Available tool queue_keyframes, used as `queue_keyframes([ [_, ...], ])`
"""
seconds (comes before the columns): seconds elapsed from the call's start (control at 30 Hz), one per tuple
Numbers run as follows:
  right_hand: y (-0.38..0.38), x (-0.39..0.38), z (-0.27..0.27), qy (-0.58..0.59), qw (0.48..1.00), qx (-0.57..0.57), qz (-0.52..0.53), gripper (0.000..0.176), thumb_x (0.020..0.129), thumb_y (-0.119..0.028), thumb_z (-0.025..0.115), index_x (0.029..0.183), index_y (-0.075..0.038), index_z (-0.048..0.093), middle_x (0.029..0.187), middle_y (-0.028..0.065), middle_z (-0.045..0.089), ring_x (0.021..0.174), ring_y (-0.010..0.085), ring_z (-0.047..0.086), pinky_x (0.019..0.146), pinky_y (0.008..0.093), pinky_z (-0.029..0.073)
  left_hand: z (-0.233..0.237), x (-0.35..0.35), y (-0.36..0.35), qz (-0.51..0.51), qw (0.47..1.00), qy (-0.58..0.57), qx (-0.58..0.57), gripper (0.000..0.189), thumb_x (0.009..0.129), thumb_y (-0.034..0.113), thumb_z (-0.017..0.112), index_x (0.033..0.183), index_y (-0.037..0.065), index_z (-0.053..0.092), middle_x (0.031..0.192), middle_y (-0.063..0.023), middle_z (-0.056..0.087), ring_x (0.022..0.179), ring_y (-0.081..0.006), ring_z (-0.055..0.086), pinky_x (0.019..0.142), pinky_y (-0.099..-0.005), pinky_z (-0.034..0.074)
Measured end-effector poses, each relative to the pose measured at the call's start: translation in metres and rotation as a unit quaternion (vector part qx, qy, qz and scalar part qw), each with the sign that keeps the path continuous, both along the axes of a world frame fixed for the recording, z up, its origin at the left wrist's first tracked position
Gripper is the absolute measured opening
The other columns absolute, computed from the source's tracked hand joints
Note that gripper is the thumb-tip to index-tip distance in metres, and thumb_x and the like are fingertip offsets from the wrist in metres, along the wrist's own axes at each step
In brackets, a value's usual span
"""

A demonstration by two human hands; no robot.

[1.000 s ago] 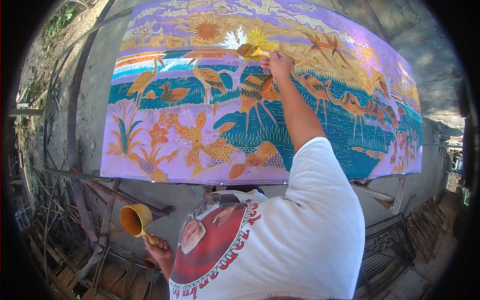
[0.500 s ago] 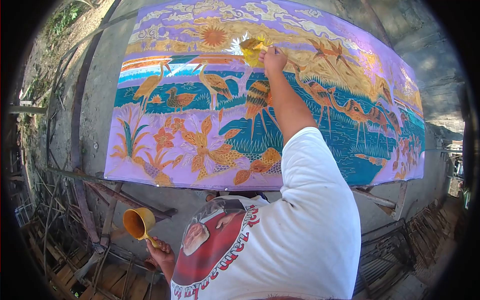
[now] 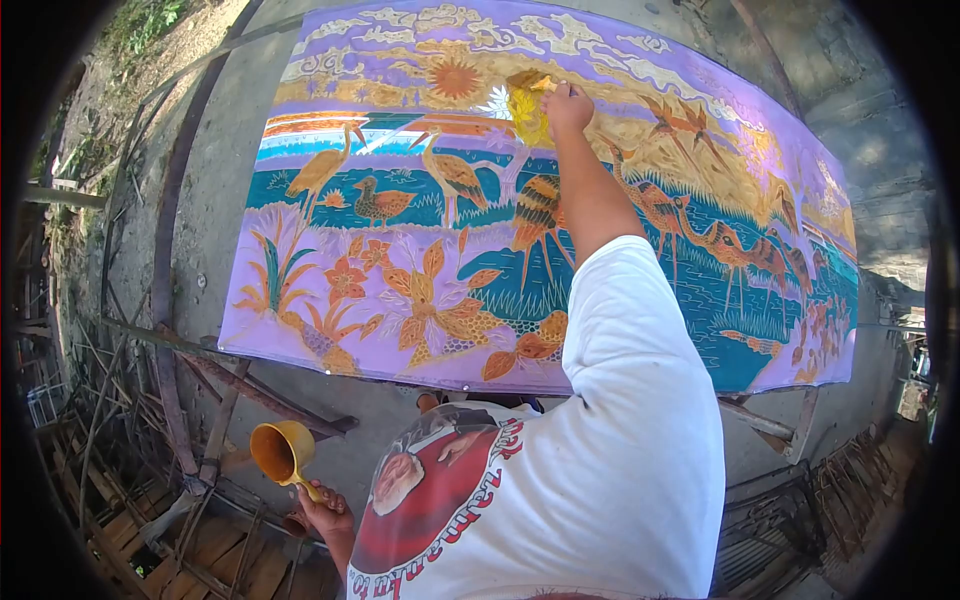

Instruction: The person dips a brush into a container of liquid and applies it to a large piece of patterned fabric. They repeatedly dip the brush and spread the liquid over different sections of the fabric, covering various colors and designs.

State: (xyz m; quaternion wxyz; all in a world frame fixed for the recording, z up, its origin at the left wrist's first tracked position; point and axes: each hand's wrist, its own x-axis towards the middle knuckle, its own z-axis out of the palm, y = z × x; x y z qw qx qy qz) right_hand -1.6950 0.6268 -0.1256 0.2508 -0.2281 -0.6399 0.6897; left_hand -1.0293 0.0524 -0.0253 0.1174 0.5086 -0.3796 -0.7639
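Note:
A large painted cloth [image 3: 420, 240] is stretched flat before me, with purple borders, teal water, orange birds, flowers and a sun. My right hand [image 3: 568, 108] reaches far across it and grips a brush [image 3: 528, 82] whose bristles press on a yellow flower patch [image 3: 525, 112] near the sun. My left hand [image 3: 325, 515] hangs low by my side, holding a yellow scoop cup [image 3: 278, 452] by its handle. My white printed shirt fills the lower middle of the view.
The cloth rests on a metal frame with bars [image 3: 250, 390] under its near edge. Concrete ground [image 3: 200, 170] lies to the left, with wooden slats and sticks [image 3: 120, 480] at lower left and more racks [image 3: 800, 510] at lower right.
My right hand has moved the brush from the flower's right side up and over it, and the yellow patch has grown. The cup stays low in my left hand.

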Motion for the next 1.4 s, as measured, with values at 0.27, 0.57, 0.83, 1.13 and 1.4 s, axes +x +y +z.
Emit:
queue_keyframes([
  [0.27,0.001,0.049,0.039,-0.118,0.980,0.007,0.157,0.024,0.102,-0.014,0.052,0.108,0.008,0.059,0.081,0.0175,0.068,0.061,0.0196,0.067,0.053,0.0332,0.058,0.000,0.000,0.009,0.007,1.000,-0.006,0.004,0.040,0.101,0.050,0.058,0.093,0.011,0.061,0.057,0.0031,0.049,0.040,-0.0081,0.039,0.035,-0.0237,0.029],
  [0.57,-0.008,0.052,0.043,-0.108,0.977,-0.019,0.181,0.026,0.102,-0.017,0.053,0.105,0.008,0.061,0.082,0.0172,0.068,0.062,0.0205,0.068,0.053,0.0323,0.058,-0.002,-0.003,0.004,-0.009,1.000,-0.010,0.004,0.041,0.100,0.051,0.058,0.093,0.011,0.061,0.057,0.0024,0.050,0.039,-0.0084,0.040,0.035,-0.0233,0.030],
  [0.83,0.006,0.074,0.030,-0.093,0.980,-0.074,0.162,0.027,0.103,-0.019,0.056,0.110,0.005,0.065,0.091,0.0185,0.071,0.072,0.0206,0.071,0.062,0.0324,0.061,0.000,-0.001,0.008,-0.005,1.000,0.010,-0.009,0.041,0.101,0.050,0.058,0.094,0.010,0.061,0.057,0.0027,0.050,0.040,-0.0076,0.040,0.035,-0.0229,0.031],
  [1.13,0.010,0.045,0.061,-0.142,0.945,0.096,0.280,0.032,0.102,-0.023,0.061,0.117,0.005,0.065,0.091,0.0173,0.072,0.074,0.0210,0.072,0.063,0.0314,0.061,0.000,0.000,0.011,-0.003,1.000,0.000,-0.009,0.041,0.100,0.050,0.058,0.094,0.010,0.061,0.057,0.0026,0.050,0.040,-0.0074,0.040,0.034,-0.0231,0.030],
  [1.4,0.011,0.057,0.051,-0.137,0.964,-0.036,0.224,0.031,0.103,-0.022,0.060,0.119,0.004,0.065,0.094,0.0177,0.072,0.078,0.0218,0.073,0.067,0.0322,0.063,-0.006,0.009,0.013,0.005,1.000,0.011,-0.003,0.040,0.100,0.049,0.059,0.093,0.010,0.061,0.057,0.0024,0.050,0.040,-0.0079,0.040,0.035,-0.0230,0.030],
])
